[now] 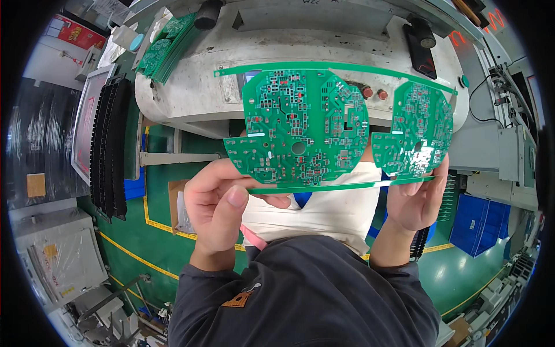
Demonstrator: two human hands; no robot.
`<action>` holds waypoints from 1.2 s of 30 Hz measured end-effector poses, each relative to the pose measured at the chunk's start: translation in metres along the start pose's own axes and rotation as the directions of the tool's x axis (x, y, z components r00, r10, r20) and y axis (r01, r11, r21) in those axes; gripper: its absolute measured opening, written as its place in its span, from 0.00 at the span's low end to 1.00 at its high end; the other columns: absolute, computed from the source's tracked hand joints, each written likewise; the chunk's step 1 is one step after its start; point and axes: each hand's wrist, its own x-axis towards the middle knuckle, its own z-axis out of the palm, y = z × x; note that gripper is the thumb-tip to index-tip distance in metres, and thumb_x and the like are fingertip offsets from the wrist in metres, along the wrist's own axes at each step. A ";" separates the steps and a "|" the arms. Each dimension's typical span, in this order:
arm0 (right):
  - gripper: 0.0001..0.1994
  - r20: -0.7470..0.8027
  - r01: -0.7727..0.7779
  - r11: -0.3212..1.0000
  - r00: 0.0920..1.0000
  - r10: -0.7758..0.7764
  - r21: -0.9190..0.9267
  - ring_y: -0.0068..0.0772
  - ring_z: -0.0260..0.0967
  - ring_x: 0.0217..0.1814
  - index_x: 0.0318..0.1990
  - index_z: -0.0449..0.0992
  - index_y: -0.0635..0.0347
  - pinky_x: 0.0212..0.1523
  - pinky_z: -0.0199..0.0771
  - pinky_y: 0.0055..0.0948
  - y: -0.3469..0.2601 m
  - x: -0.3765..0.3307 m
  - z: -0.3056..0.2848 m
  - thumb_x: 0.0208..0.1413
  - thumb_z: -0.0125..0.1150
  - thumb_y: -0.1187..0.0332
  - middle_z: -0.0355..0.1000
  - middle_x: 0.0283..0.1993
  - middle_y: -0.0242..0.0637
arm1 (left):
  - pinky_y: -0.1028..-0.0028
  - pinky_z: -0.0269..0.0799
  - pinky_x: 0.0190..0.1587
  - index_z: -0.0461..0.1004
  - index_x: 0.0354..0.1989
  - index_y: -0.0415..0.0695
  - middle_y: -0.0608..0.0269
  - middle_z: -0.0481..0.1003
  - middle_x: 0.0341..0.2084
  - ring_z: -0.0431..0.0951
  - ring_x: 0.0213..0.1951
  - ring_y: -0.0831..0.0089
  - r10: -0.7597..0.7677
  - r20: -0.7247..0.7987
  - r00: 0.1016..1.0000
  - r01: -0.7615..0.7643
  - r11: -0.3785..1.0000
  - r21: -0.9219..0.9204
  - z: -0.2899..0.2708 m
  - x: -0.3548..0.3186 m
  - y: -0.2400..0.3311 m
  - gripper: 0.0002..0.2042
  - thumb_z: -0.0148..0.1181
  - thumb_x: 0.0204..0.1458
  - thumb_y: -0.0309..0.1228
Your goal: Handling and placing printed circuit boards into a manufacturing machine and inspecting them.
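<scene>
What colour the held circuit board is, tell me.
The circuit board is green on its visible face, best seen in the head view.

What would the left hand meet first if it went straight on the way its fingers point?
Most likely the green circuit board panel: the left hand already holds it near its lower left edge and is partly hidden by it. Depth behind the panel is unclear.

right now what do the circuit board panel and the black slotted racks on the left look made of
The circuit board panel: probably resin laminate, glossy green coating, judging by the bright glare. The black slotted racks: likely moulded plastic, matt, going by the regular ribs; coated metal possible.
</scene>
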 end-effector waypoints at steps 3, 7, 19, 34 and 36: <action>0.28 -0.010 0.008 1.000 1.000 -0.008 -0.028 0.22 0.64 0.27 0.60 0.49 0.77 0.31 0.65 0.20 0.001 0.000 0.000 0.62 0.44 0.61 0.69 0.33 0.42 | 0.64 0.77 0.38 0.67 0.45 0.29 0.42 0.77 0.35 0.80 0.32 0.59 -0.001 0.001 1.000 0.001 1.000 -0.008 0.000 0.001 -0.001 0.14 0.50 0.58 0.30; 0.28 0.011 0.017 1.000 1.000 -0.017 -0.012 0.22 0.64 0.27 0.60 0.50 0.78 0.31 0.64 0.20 0.001 0.001 -0.001 0.62 0.44 0.62 0.68 0.31 0.40 | 0.64 0.78 0.38 0.67 0.45 0.29 0.42 0.77 0.35 0.80 0.32 0.59 0.004 0.006 1.000 -0.004 1.000 -0.030 0.001 0.003 -0.003 0.14 0.50 0.58 0.29; 0.27 0.003 0.016 1.000 1.000 -0.016 -0.016 0.22 0.62 0.27 0.60 0.50 0.78 0.30 0.64 0.21 0.002 0.002 0.000 0.62 0.44 0.62 0.67 0.29 0.39 | 0.64 0.78 0.38 0.67 0.44 0.29 0.41 0.76 0.36 0.80 0.34 0.58 0.009 0.013 1.000 -0.009 0.999 -0.045 0.000 0.003 -0.003 0.13 0.50 0.58 0.28; 0.24 -0.039 -0.029 0.994 0.999 0.025 -0.108 0.17 0.57 0.27 0.58 0.55 0.69 0.33 0.58 0.19 0.002 -0.002 -0.005 0.63 0.40 0.57 0.63 0.24 0.28 | 0.64 0.78 0.40 0.66 0.45 0.28 0.42 0.76 0.36 0.80 0.35 0.58 0.052 0.088 0.995 -0.051 0.999 -0.014 0.002 0.002 -0.004 0.12 0.47 0.57 0.25; 0.24 -0.026 -0.023 0.993 0.999 0.020 -0.119 0.17 0.57 0.27 0.58 0.55 0.69 0.33 0.58 0.19 0.002 -0.003 -0.005 0.63 0.40 0.57 0.63 0.24 0.28 | 0.64 0.78 0.41 0.66 0.46 0.29 0.43 0.76 0.36 0.80 0.36 0.58 0.030 0.085 0.996 -0.028 0.999 -0.018 0.004 0.002 -0.004 0.12 0.46 0.57 0.24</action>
